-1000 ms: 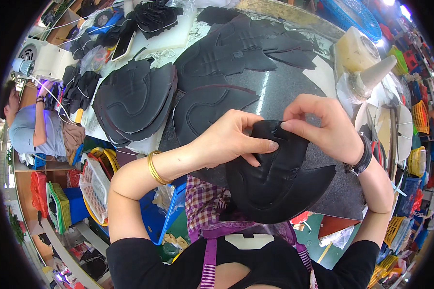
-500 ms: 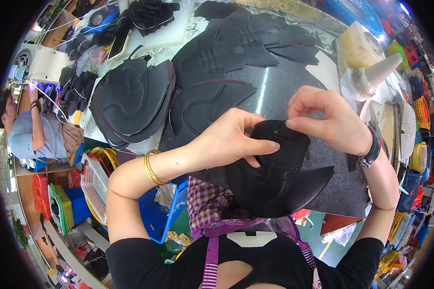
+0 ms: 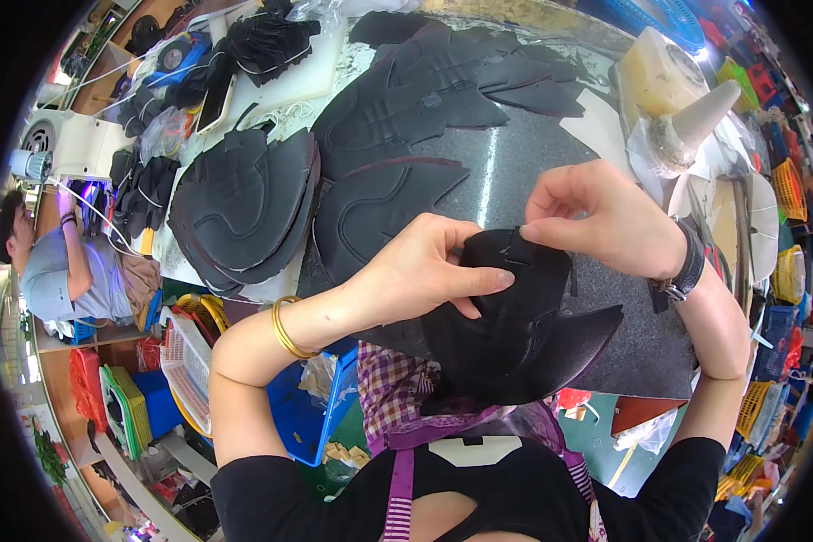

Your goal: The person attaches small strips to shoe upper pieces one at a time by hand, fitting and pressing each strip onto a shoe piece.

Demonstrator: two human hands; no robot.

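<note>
A black shoe upper (image 3: 488, 339) is held over the near edge of the dark work surface, its pointed flap spread to the right. My left hand (image 3: 434, 271) grips its upper left edge, thumb pressed on the face of the piece and fingers behind it. At the top of the upper, my right hand (image 3: 596, 221) pinches the end of a narrow black strip (image 3: 516, 248) between thumb and forefinger. The strip's lower end lies against the upper, close to my left thumb. Whether it is fastened there, I cannot tell.
Stacked black uppers (image 3: 239, 208) lie on the left, with more uppers (image 3: 406, 99) spread at the back. A cone-shaped stand (image 3: 700, 117) rises at the back right. A phone (image 3: 215, 104) lies at the back left. A co-worker (image 3: 72, 262) is beyond, near plastic baskets (image 3: 186, 361).
My right hand has shifted slightly left relative to the upper, and the narrow strip now stands straighter beneath its fingertips. My left hand keeps its grip. The whole view has turned a little.
</note>
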